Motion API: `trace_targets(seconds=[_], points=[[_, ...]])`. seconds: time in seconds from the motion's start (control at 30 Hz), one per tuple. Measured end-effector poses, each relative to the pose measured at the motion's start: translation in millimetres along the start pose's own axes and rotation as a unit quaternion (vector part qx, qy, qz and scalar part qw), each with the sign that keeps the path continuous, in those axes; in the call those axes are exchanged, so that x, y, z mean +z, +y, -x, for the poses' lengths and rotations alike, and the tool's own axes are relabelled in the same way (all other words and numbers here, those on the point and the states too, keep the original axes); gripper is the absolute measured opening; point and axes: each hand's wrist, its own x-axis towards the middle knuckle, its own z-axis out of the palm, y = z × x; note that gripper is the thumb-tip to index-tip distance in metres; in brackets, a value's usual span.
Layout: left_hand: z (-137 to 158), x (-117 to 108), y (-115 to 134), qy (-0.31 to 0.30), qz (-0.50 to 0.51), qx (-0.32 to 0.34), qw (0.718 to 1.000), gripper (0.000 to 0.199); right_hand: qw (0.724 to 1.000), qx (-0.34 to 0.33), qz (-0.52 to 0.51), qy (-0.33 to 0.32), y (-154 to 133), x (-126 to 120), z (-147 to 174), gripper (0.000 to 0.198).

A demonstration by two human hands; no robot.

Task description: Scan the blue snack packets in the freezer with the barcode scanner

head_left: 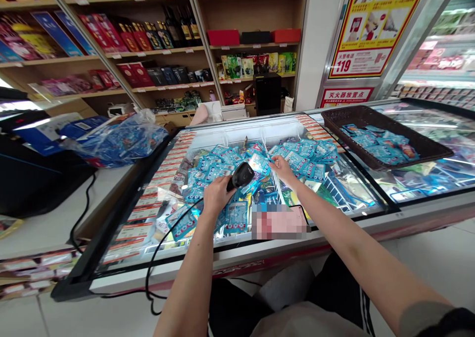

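Several left fingers (221, 182) grip a rounded scanner (243, 174) above flat packets (236, 216).

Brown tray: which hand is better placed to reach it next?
Right, I'd judge: the right hand is nearer the tray, apparently pinching only a packet; the left hand holds the scanner.

The person's bare left forearm (196, 265) rises from the lower edge, its left hand (217, 193) curled in a closed grip. The bare right forearm (345, 240) slants inward from the lower right, reaching slightly farther forward, the right hand (284, 170) drawn into a pinch.
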Motion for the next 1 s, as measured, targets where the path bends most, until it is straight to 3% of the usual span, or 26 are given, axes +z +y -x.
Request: trace_targets(seconds=[1.0], points=[[-1.3, -4.7, 5.6, -0.005, 0.007, -0.009, 1.000, 0.040, 0.999, 0.026, -0.005, 0.025, -5.6, -0.5, 1.2, 0.029]])
